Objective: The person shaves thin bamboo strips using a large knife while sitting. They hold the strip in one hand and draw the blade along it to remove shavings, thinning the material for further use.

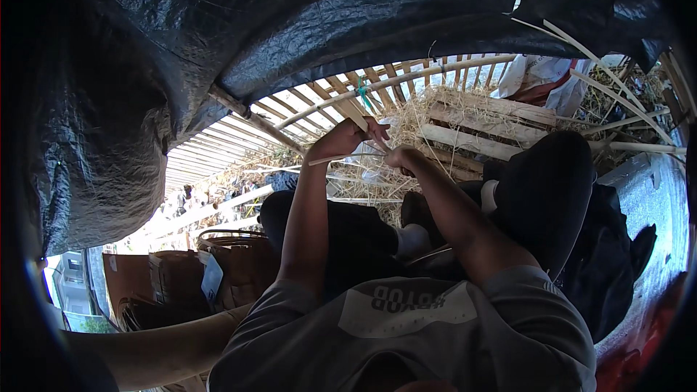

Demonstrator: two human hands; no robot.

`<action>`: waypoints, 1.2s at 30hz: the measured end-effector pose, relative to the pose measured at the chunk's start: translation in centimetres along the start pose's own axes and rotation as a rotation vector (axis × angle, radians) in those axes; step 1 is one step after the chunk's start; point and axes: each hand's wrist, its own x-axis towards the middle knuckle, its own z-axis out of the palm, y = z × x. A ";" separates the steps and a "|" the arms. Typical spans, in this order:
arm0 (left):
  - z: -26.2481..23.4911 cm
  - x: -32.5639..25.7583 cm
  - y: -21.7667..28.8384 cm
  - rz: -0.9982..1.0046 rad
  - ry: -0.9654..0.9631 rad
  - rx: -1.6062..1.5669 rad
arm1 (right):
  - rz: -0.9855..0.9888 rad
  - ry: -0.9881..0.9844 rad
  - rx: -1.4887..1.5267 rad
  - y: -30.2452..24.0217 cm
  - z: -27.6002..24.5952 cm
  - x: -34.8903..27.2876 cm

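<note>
My two hands are close together at the middle of the view, in front of my bent knees. My left hand (pixel 343 139) is closed around a flat pale bamboo strip, whose upper part slants up and left toward the fence. Just to its right, my right hand (pixel 404 159) is a closed fist, lower and nearer. A thin pale strip (pixel 330 160) runs from this fist leftward across my left wrist. Thin pieces cross in the small gap between the hands; whether a blade is among them I cannot make out.
A bamboo slat fence (pixel 305 112) curves ahead under a black plastic sheet (pixel 312 36). Straw and wooden planks (pixel 472 141) lie beyond my feet. Long split strips (pixel 617 94) lean at the right. Brown baskets (pixel 239 268) and a thick bamboo pole (pixel 167 352) are at my left.
</note>
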 end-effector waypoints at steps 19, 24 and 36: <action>1.4 1.7 -4.5 0.050 0.050 0.043 | -0.260 0.030 0.012 5.0 0.3 -1.4; 0.4 3.0 -2.8 0.045 0.167 0.085 | -0.397 0.297 -0.001 7.3 -3.2 -0.2; 1.7 2.3 -3.8 0.053 0.217 0.074 | -0.076 0.264 0.200 0.1 -0.8 -4.0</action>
